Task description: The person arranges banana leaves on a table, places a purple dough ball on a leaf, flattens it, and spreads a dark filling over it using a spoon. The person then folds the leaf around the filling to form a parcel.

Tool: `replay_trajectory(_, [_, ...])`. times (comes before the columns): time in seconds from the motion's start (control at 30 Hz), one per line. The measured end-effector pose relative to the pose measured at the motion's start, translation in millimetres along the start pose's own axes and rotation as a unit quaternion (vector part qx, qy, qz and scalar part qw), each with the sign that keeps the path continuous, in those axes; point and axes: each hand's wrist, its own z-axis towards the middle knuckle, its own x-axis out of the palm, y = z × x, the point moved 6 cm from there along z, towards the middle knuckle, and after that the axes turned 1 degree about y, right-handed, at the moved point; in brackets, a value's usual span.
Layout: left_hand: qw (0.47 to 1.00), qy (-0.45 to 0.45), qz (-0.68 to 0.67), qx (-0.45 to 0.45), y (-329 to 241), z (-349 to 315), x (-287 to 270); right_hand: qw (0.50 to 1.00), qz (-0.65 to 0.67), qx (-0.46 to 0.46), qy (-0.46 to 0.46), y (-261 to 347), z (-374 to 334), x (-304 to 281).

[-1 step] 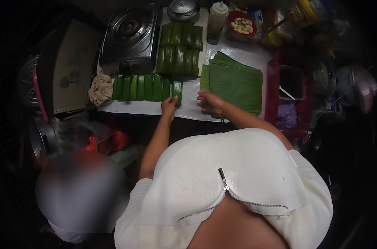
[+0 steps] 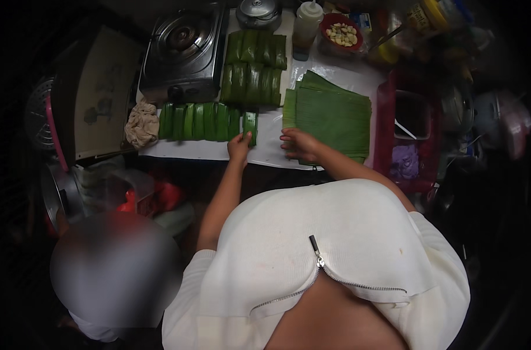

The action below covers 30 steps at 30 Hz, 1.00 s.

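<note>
My left grip (image 2: 239, 146) pinches the leaf parcel (image 2: 250, 121) just right of the row (image 2: 198, 122) on the bench (image 2: 271, 129), apparently a placing step calling for neat alignment, while my right grip (image 2: 300, 144), half open, seemingly empty, hangs by the leaf stack (image 2: 334, 116).

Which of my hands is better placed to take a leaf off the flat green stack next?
Probably your right hand: it seems empty and is at the near left corner of the leaf stack. Your left hand is farther off, at a wrapped packet.
</note>
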Motion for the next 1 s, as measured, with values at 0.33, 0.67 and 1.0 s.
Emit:
replay_trajectory(0.33, [0.843,-0.212,0.484,0.098,-70.2,-50.3,22.0,0.99,0.038,-0.12,-0.068,-1.1,-74.3,-76.0])
replay_trajectory(0.67, [0.645,-0.026,0.683,0.342,-58.6,-15.3,82.1,0.944,-0.027,-0.213,-0.249,-24.4,-98.5,-151.2])
replay_trajectory(1.0, [0.627,-0.09,0.709,0.31,-55.3,-17.7,79.0,0.931,-0.011,-0.223,-0.288,-44.5,-116.7,-170.3])
